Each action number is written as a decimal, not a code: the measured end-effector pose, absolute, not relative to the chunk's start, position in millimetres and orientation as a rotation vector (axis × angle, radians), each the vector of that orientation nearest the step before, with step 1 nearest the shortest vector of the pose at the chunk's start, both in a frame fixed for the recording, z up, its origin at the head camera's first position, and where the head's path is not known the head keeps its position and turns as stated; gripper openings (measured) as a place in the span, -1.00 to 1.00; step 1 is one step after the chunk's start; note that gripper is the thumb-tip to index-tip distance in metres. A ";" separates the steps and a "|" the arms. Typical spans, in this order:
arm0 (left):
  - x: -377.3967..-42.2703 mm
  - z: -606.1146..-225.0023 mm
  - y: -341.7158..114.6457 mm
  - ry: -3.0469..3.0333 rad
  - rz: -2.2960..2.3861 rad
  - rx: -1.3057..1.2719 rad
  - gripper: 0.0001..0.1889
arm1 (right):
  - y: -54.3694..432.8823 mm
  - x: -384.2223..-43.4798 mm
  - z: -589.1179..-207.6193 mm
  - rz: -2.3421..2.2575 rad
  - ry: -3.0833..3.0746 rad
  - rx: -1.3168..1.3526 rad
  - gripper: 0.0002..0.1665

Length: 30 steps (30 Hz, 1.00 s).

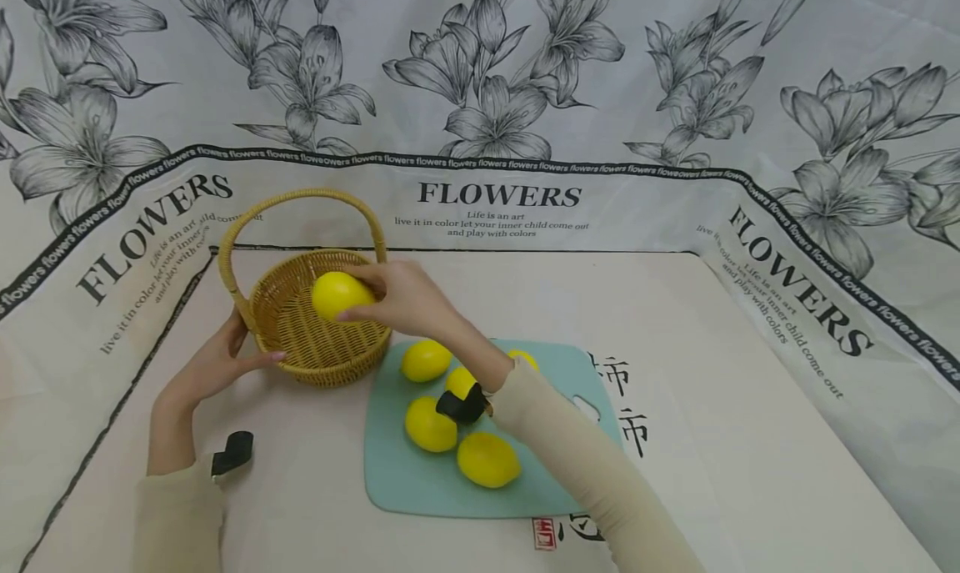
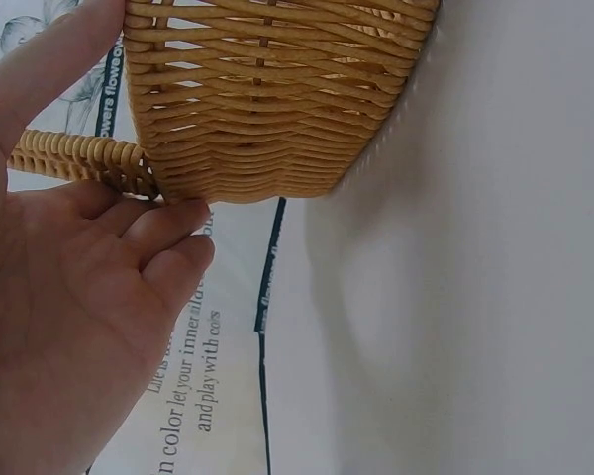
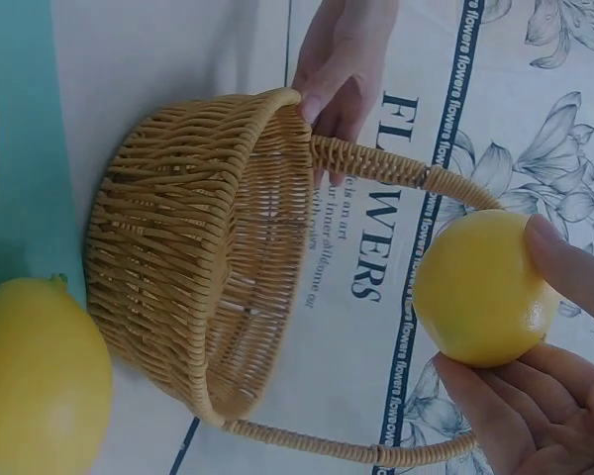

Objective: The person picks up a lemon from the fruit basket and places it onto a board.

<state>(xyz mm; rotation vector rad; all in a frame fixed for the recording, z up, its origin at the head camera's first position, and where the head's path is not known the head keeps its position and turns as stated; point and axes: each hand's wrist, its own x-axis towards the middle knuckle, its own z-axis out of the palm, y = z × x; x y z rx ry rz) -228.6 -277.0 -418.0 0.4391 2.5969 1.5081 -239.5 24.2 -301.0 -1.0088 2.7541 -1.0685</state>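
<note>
A yellow lemon [image 1: 341, 296] is held in my right hand [image 1: 408, 296], between thumb and fingers, over the wicker basket [image 1: 330, 377]. The basket's woven bottom shows beneath it. With its thumb on one side and fingers on the other, my left hand [image 1: 210, 364] grips the basket's left side by the foot of the handle [image 3: 376, 163]. In the left wrist view those fingertips [image 2: 183, 223] lie against the weave. Several more lemons [image 1: 488, 459] lie on a light blue cutting board [image 1: 405, 491]; the right forearm partly hides some of them.
The board lies right of the basket, its cut-out grip [image 1: 585, 408] on the far right. A white cloth [image 1: 300, 490] with dark lettering covers the table. Behind stands a flower-printed curtain [image 1: 495, 123]. A black strap piece [image 1: 462, 404] sits at the right wrist.
</note>
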 end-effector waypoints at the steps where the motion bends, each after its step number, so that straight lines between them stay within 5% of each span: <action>1: -228.5 -418.0 -276.9 2.596 1.507 0.438 0.16 | 26.2 -237.8 -300.5 -1.073 2.751 -1.004 -0.21; 30: -228.2 -418.3 -277.9 2.569 1.519 0.438 0.16 | 93.4 -185.3 -313.7 -1.366 2.629 -0.959 -0.24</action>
